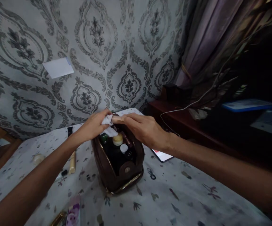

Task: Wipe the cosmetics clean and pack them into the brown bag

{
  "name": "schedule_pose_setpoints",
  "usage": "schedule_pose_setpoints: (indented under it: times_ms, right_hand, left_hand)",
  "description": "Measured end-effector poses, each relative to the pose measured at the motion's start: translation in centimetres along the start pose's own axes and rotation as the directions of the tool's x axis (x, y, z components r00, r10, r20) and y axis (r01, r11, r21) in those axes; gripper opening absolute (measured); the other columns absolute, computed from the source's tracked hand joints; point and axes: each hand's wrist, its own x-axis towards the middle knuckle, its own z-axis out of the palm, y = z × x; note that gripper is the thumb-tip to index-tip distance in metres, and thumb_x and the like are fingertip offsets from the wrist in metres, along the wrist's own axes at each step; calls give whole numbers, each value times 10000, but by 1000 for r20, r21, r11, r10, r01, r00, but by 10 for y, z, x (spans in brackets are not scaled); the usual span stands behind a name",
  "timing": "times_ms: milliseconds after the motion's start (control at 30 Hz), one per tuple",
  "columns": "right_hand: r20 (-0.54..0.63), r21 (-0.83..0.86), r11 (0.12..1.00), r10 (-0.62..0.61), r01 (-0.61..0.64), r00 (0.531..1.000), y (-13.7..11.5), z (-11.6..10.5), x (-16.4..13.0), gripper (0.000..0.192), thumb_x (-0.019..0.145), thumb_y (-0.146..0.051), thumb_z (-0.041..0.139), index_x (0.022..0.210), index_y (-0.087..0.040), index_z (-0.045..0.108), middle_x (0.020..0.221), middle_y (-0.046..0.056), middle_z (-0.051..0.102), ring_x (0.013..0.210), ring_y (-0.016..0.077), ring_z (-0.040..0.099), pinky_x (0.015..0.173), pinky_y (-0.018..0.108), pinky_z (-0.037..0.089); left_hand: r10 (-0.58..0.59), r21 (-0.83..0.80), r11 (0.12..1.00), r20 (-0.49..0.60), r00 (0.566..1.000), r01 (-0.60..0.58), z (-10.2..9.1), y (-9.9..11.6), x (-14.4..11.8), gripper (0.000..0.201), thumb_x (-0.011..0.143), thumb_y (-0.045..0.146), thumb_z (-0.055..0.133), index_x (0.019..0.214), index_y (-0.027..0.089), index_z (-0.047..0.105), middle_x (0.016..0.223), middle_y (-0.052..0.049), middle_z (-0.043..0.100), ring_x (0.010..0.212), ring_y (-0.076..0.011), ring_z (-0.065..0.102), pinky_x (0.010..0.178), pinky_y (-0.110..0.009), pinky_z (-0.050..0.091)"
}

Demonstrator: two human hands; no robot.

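Right now your left hand (92, 125) pinches a soft white tissue (108, 125) and your right hand (142, 127) pinches its other edge just above the open brown pouch (117, 163) of jars; light, tearable, likely best gripped by its corners.

A brown zip-top pouch (119, 166) stands upright and open on the patterned tablecloth (173, 194), packed with small jars and bottles. At its far rim, a crumpled white tissue (108, 125) hangs over the opening, partly dipping inside the pouch.
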Motion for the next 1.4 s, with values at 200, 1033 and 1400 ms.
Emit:
schedule_pose_setpoints:
  times_ms: [200, 1033, 1400]
  right_hand:
    - [59, 27, 999, 33, -35, 998, 1, 5, -11, 360, 943, -101, 463, 1285, -150, 563, 1023, 105, 685, 919, 196, 688, 763, 283, 574]
    - [593, -217, 974, 74, 71, 802, -26, -15, 14, 210, 777, -60, 615, 967, -150, 615, 926, 92, 687, 917, 261, 639, 947, 455, 365]
    - [587, -234, 965, 46, 115, 809, -31, -12, 25, 410, 860, -82, 549, 1266, -129, 531, 1174, 175, 641, 1023, 292, 608, 944, 467, 355]
  left_hand:
    - [76, 147, 986, 3, 997, -76, -5, 20, -29, 245, 807, 139, 475, 990, 202, 626, 854, -16, 691, 811, -225, 647, 722, -317, 460]
    - [176, 289, 922, 285, 942, -259, 13, 39, -51, 392, 786, 32, 504, 1123, 188, 631, 1189, -88, 693, 1074, -294, 648, 919, -482, 500]
    - [177, 279, 927, 264, 948, -250, 15, 35, -54, 370, 738, 0, 526, 1045, 176, 634, 1142, -79, 694, 1115, -294, 626, 979, -466, 492]
